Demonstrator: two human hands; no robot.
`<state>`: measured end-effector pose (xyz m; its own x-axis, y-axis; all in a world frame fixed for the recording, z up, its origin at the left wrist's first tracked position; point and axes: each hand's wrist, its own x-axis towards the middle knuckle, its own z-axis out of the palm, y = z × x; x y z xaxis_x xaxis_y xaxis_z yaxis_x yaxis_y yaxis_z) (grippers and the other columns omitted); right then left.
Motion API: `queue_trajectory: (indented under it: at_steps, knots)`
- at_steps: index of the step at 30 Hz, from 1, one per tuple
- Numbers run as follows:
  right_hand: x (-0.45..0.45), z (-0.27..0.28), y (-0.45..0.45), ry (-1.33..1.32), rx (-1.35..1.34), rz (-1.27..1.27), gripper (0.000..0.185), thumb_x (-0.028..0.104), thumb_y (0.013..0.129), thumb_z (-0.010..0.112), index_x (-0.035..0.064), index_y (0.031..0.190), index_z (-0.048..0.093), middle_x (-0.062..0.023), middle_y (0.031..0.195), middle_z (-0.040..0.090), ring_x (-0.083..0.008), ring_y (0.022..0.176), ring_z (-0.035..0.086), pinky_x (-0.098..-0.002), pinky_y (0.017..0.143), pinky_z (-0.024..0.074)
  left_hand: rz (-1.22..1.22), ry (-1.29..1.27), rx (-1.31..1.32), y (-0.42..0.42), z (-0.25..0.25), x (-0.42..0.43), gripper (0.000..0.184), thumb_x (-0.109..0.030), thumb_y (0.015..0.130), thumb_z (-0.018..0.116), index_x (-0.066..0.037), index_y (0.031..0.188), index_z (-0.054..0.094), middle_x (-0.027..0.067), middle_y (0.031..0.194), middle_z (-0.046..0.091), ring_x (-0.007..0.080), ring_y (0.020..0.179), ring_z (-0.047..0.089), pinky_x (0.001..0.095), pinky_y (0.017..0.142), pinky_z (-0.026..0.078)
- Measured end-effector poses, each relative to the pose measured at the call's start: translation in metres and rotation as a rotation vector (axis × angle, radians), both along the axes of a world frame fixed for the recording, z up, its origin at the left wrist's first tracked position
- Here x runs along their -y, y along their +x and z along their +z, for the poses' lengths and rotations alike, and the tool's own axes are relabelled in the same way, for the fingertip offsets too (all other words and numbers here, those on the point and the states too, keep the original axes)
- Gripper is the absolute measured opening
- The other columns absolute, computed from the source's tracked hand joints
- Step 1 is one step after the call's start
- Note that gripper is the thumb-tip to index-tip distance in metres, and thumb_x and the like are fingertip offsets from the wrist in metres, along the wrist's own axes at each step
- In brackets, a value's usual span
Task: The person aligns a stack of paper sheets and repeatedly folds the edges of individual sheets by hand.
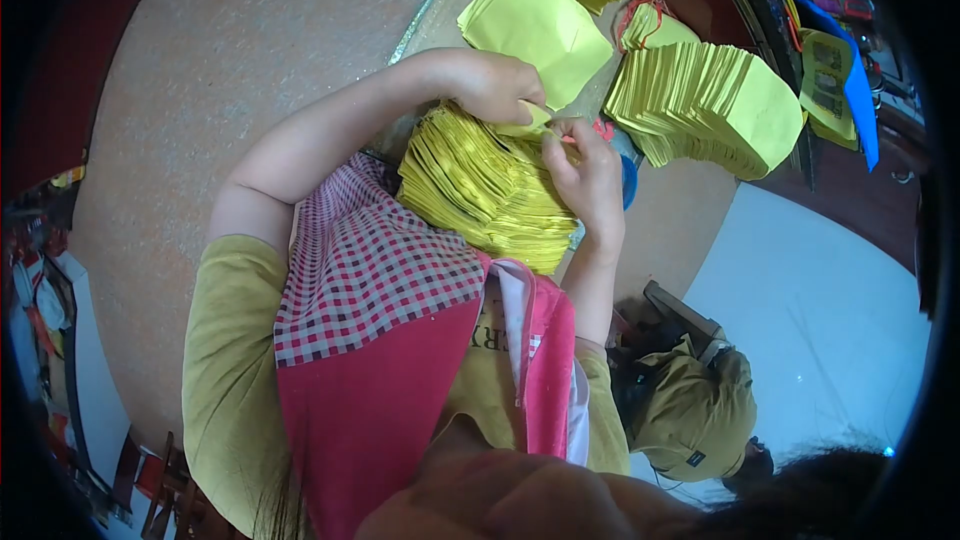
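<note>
Head view: the left hand (495, 87) and right hand (590, 172) pinch a yellow paper (529, 124) between nearly closed fingertips, just over a thick bundle (478, 185) of folded paper. Beside the right wrist shows a blue container (629, 183), contents hidden.

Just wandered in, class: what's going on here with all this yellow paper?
A person in a pink apron is handling a small yellow piece that looks like paper. The left hand grips it, and the right hand has its fingertips at the other end, though whether they pinch it is unclear. Just below the hands sits a thick yellow bundle. Beyond lie a yellow stack and a fanned yellow row.
</note>
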<state>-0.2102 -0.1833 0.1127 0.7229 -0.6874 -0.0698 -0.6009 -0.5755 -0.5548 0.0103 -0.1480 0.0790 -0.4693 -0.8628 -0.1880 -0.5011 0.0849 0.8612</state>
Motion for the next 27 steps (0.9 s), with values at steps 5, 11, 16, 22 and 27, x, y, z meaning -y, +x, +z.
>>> queue_trajectory:
  at_steps: [5, 11, 16, 22, 27]
  knots:
    - [-0.011, 0.004, 0.005, -0.118, 0.083, 0.198, 0.013, 0.010, 0.079, 0.070, 0.0053, 0.086, 0.060, -0.0099, 0.082, 0.065, -0.0303, 0.082, 0.065, -0.0439, 0.093, 0.0472, 0.117, -0.038, -0.035, 0.001, -0.009, -0.002, 0.031, -0.015, 0.084, 0.063, 0.004, 0.109, 0.065, 0.0206, 0.099, 0.070, 0.0322, 0.092, 0.068, 0.0385, 0.081, 0.052]
    - [0.009, -0.005, 0.001, -0.114, 0.160, 0.097, 0.019, 0.015, 0.084, 0.073, 0.0049, 0.091, 0.058, -0.0081, 0.080, 0.065, -0.0283, 0.076, 0.066, -0.0530, 0.112, 0.0319, 0.014, -0.024, -0.192, -0.006, 0.000, -0.003, 0.021, -0.014, 0.084, 0.064, 0.004, 0.096, 0.065, 0.0145, 0.080, 0.067, 0.0224, 0.074, 0.064, 0.0360, 0.070, 0.050]
    - [-0.005, 0.016, -0.001, -0.396, 0.089, 0.114, 0.014, 0.010, 0.083, 0.070, 0.0057, 0.093, 0.061, -0.0089, 0.087, 0.068, -0.0279, 0.085, 0.066, -0.0515, 0.109, 0.0340, 0.058, -0.001, -0.215, -0.002, -0.002, -0.001, 0.018, -0.014, 0.084, 0.063, 0.000, 0.093, 0.068, 0.0117, 0.073, 0.066, 0.0179, 0.066, 0.061, 0.0345, 0.066, 0.049]
    - [-0.011, 0.007, -0.001, -0.224, -0.110, 0.369, 0.020, 0.014, 0.080, 0.071, 0.0047, 0.096, 0.065, -0.0090, 0.096, 0.068, -0.0276, 0.098, 0.063, -0.0446, 0.104, 0.0378, 0.519, -0.888, 0.261, -0.008, -0.018, 0.024, 0.021, -0.012, 0.084, 0.061, -0.003, 0.100, 0.071, 0.0110, 0.075, 0.068, 0.0219, 0.068, 0.065, 0.0356, 0.069, 0.051]
    - [-0.003, 0.016, -0.005, 0.099, -0.009, 0.103, 0.045, 0.026, 0.077, 0.078, 0.0009, 0.109, 0.058, -0.0159, 0.099, 0.067, -0.0374, 0.095, 0.065, -0.0448, 0.080, 0.0511, 0.323, -0.221, -0.180, 0.008, 0.026, 0.009, 0.023, -0.018, 0.088, 0.068, 0.001, 0.100, 0.069, 0.0066, 0.080, 0.069, 0.0110, 0.068, 0.060, 0.0295, 0.065, 0.050]
